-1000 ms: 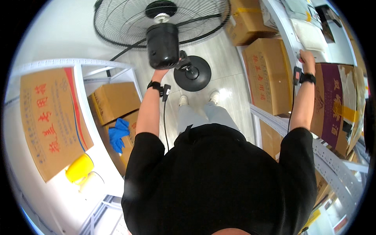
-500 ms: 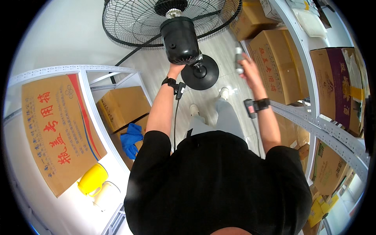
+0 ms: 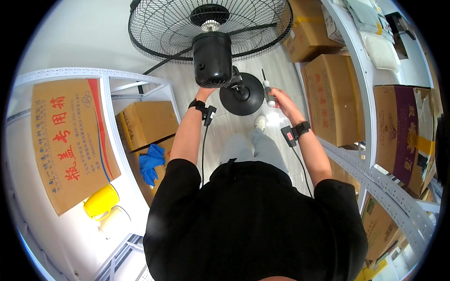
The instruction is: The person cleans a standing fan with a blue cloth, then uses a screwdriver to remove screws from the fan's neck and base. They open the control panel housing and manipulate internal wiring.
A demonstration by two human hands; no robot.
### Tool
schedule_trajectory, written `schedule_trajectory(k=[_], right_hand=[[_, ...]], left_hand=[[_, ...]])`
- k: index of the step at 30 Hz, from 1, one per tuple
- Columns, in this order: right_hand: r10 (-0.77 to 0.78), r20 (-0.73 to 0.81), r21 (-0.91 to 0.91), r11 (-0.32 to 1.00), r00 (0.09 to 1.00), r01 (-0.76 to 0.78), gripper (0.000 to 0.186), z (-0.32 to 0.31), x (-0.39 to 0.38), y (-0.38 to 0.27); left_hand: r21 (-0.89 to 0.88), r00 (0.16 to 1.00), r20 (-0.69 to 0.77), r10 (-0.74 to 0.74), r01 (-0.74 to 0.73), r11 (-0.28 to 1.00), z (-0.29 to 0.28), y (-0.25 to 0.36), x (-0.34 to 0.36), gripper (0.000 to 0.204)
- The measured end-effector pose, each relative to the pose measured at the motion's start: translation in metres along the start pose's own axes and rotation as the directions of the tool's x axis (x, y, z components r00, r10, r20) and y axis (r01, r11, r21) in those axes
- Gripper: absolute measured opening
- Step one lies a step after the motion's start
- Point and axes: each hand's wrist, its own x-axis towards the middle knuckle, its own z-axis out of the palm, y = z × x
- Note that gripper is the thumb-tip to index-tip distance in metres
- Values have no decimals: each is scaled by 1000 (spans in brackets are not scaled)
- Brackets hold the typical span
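A black standing fan is in front of me, with a round wire grille (image 3: 159, 28), a black motor housing (image 3: 212, 58) and a round black base (image 3: 242, 96) on the floor. My left hand (image 3: 204, 92) reaches up against the underside of the motor housing and grips it; its fingers are mostly hidden behind the housing. My right hand (image 3: 282, 97) is just right of the fan's neck. It holds a screwdriver (image 3: 267, 90) with a pale handle, dark shaft pointing up. Both wrists wear black bands with small devices.
White metal shelving (image 3: 105, 100) on my left holds cardboard boxes (image 3: 145, 122), blue gloves (image 3: 151, 161) and a yellow jug (image 3: 101, 201). A white rack (image 3: 361, 79) on my right carries more cardboard boxes (image 3: 328, 98). A black cable (image 3: 161, 65) runs along the floor behind the fan.
My right hand has come down from the right-hand shelf to beside the fan's neck, now holding the screwdriver. My left hand has stayed at the motor housing.
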Motion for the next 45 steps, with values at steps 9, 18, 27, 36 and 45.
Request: schedule_trajectory(k=[9,18,27,36,45], right_hand=[[25,-85,138,990,996,-13,18,-21,-10,10],[95,-65,111,990,993,-87,18,-19,-8,16],[18,-36,125,992,999,-14,22,-5,-1,31],[-42,-40,314,948,998,52,47,35,2,76],[-35,-238,557,813,971,166,48,79,31,151]], left_hand=[[-32,998,10,-54,54,998,-7,13,7,66],[-66,997,7,-81,81,995,-11,13,4,65],[-109,995,13,-102,103,989,-8,9,-4,64],[-506,929,187,-320,371,779,-17,76,6,60],[-498,965,130,-229,263,826,26,25,-22,59]])
